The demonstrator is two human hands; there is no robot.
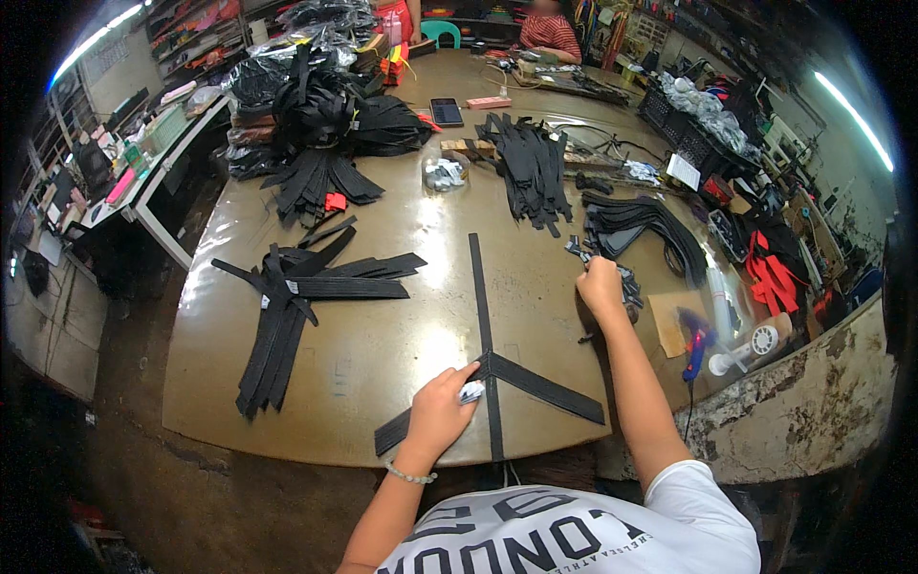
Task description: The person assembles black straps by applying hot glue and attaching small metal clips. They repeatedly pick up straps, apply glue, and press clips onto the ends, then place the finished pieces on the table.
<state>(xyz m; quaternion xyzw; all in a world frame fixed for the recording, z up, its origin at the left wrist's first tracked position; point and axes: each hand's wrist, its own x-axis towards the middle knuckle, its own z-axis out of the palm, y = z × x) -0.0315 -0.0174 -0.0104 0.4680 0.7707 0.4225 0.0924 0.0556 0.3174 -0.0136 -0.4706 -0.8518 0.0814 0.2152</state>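
Black webbing straps [545, 386] lie on the table in front of me, joined where a long narrow strip [480, 297] crosses two slanting arms. My left hand [442, 411] rests over the left arm, index fingertip at the crossing. A small white-and-grey piece [470, 391], perhaps folded labels, is tucked under its curled fingers. Farther right, my right hand [601, 285] is closed at a small dark-and-white bit [578, 251]; its fingertips are partly hidden. More small dark pieces [628, 286] lie beside that hand.
Black strap bundles lie at left [277, 316], back centre [531, 167] and right [655, 230]. A clear tub [446, 173], phone [446, 112] and pink power strip [490, 101] stand farther back. A glue gun [696, 352] is at right. Another person [551, 36] sits at the far end.
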